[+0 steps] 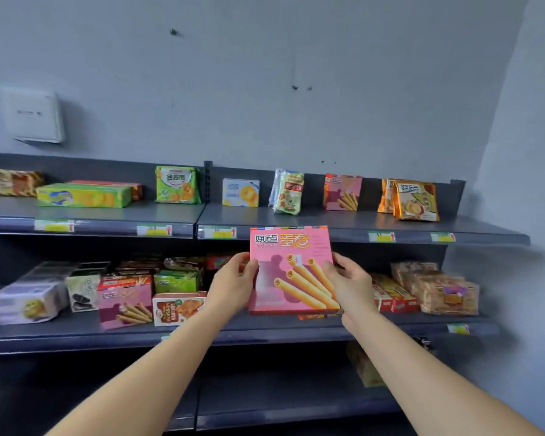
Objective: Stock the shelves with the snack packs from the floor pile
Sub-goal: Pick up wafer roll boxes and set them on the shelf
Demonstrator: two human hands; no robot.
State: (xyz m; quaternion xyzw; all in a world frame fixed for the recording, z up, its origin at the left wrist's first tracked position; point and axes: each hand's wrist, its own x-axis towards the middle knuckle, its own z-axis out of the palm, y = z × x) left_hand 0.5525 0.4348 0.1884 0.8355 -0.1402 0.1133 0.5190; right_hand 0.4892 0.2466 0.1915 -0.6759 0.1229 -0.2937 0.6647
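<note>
While both hands hold the pink box (291, 270) upright in front of the middle shelf (265, 330), the placing step seems in hand. The left hand (233, 276) pinches its left edge, and the right hand (348, 278) grips its right edge. I think the next move is to carry it to the same pink box (342, 192) on the top shelf (328, 223). It is flat, stiff cardboard, smooth and a little shiny.

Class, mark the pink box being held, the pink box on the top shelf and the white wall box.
Held pink box (291, 272), head view, centre of front face.
Top-shelf pink box (342, 192), head view, front face.
White wall box (32, 114), head view, front panel.
</note>
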